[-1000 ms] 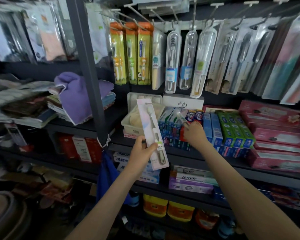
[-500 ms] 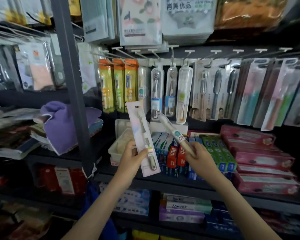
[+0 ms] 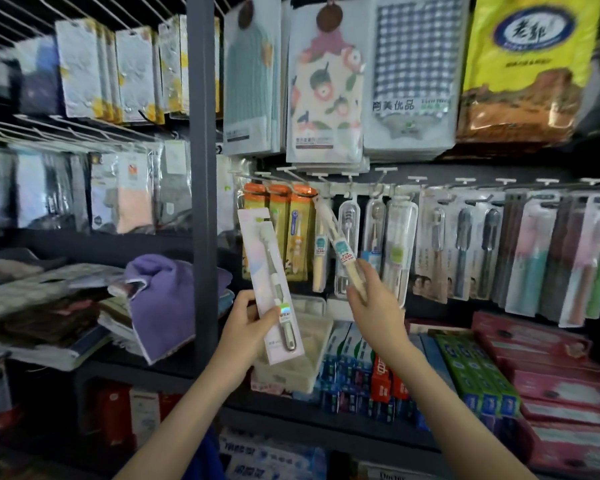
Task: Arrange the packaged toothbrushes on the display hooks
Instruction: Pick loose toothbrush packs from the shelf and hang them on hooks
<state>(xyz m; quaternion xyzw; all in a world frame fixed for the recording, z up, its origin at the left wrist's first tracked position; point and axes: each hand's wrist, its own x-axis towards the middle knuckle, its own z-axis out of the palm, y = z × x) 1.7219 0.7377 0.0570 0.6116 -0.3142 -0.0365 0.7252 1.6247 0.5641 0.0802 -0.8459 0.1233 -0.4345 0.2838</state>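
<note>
Now the right hand (image 3: 374,301) is gripping the slim toothbrush pack (image 3: 342,252) by its lower end, tilting its top toward a hook (image 3: 307,193), while the left hand (image 3: 248,329) is pinching a pink carded toothbrush (image 3: 269,268) just left. Both are looking light, stiff, likely slick; low holds are leaving the tops free for hooking.

We see a person's two bare hands, the left hand (image 3: 248,329) and the right hand (image 3: 374,303), both with slim fingers (image 3: 373,277) whose nails are too blurred for us to describe. Behind each wrist runs a slender, uncovered forearm, the left forearm (image 3: 187,407) and the right forearm (image 3: 444,403), bare as far as the lower edge of the view. Between them, at that edge, we see a patch of deep blue cloth (image 3: 205,457); we cannot tell whether it is worn.
</note>
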